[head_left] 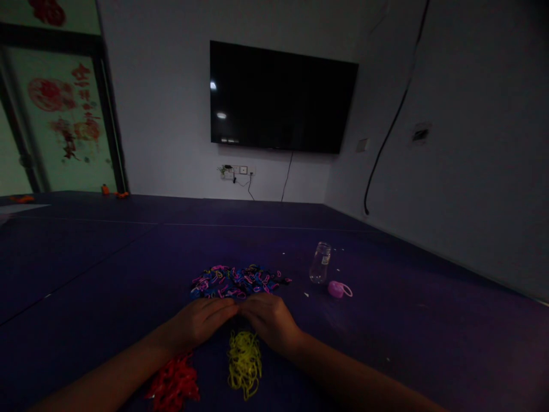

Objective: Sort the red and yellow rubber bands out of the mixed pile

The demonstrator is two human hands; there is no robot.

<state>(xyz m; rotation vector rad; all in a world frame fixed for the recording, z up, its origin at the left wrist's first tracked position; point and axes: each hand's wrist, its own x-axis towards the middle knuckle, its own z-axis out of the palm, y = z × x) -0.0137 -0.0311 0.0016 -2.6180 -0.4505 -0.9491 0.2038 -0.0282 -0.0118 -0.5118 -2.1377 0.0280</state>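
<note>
A mixed heap of small pink, blue and black rubber bands (235,281) lies on the dark purple table (107,274). My left hand (201,320) and my right hand (269,319) rest palm down at the heap's near edge, fingertips meeting in the middle. The fingers of both hands are curled together in a pinch; what they hold is too small to make out. Just below the hands lie a pile of yellow bands (244,361) and a pile of red bands (175,383).
A small clear bottle (320,262) stands to the right of the heap, with its pink lid (338,289) lying beside it. A black TV (281,97) hangs on the far wall. The room is dim.
</note>
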